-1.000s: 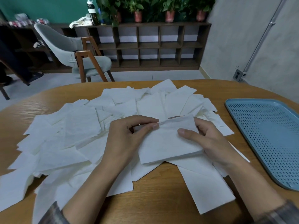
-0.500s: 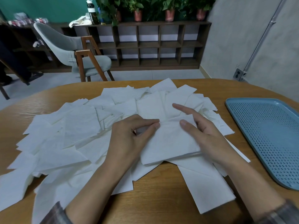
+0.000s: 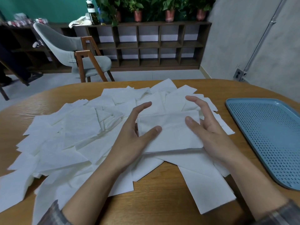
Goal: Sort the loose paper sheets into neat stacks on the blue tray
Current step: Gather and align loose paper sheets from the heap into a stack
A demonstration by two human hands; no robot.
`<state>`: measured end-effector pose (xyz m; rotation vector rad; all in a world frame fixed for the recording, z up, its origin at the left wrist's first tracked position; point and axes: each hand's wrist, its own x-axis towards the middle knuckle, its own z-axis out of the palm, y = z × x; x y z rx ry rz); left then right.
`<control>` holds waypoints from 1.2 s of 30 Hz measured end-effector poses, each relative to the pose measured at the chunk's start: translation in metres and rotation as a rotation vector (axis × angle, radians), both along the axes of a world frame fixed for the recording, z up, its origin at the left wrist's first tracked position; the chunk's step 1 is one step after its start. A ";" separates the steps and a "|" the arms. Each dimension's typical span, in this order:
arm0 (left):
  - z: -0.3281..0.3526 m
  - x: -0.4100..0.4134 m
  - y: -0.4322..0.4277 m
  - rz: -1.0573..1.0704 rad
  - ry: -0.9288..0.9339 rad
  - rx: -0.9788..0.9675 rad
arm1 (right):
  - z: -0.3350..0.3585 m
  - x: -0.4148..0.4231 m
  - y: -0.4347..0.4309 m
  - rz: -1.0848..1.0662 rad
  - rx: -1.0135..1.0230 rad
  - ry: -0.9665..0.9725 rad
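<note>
- The left hand (image 3: 134,137) has its fingers spread, with the thumb resting on the left side of a small stack (image 3: 170,137) of plain white sheets.
- The right hand (image 3: 211,133) is spread too, its thumb on the stack's right side.
- The stack lies on top of the loose sheets (image 3: 78,132) strewn across the wooden table (image 3: 162,200).
- The perforated blue tray (image 3: 267,135) sits on the table to the right of the paper.
- A bottle (image 3: 91,12) stands on the far shelf (image 3: 146,23); its label is too small to read.

Wooden table (image 3: 162,202) carries scattered paper sheets (image 3: 78,132) and blue tray (image 3: 267,135).
</note>
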<state>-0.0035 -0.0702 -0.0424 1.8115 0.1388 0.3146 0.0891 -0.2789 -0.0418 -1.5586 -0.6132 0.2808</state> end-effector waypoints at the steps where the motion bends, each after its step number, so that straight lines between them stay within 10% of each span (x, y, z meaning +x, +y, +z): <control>1: -0.001 0.000 0.002 0.005 -0.009 0.019 | 0.000 0.001 -0.002 0.037 0.010 0.045; 15: -0.013 0.006 -0.002 -0.052 -0.164 0.215 | -0.005 0.009 -0.010 0.024 -0.114 -0.116; 18: -0.022 0.007 -0.006 0.098 -0.304 0.504 | -0.011 0.013 -0.007 -0.067 -0.133 -0.168; 25: -0.038 0.007 -0.006 -0.370 -0.293 0.833 | -0.017 0.014 -0.005 -0.133 -0.148 -0.233; 36: -0.037 0.007 -0.006 -0.304 -0.297 0.809 | -0.018 0.016 -0.006 -0.130 -0.148 -0.219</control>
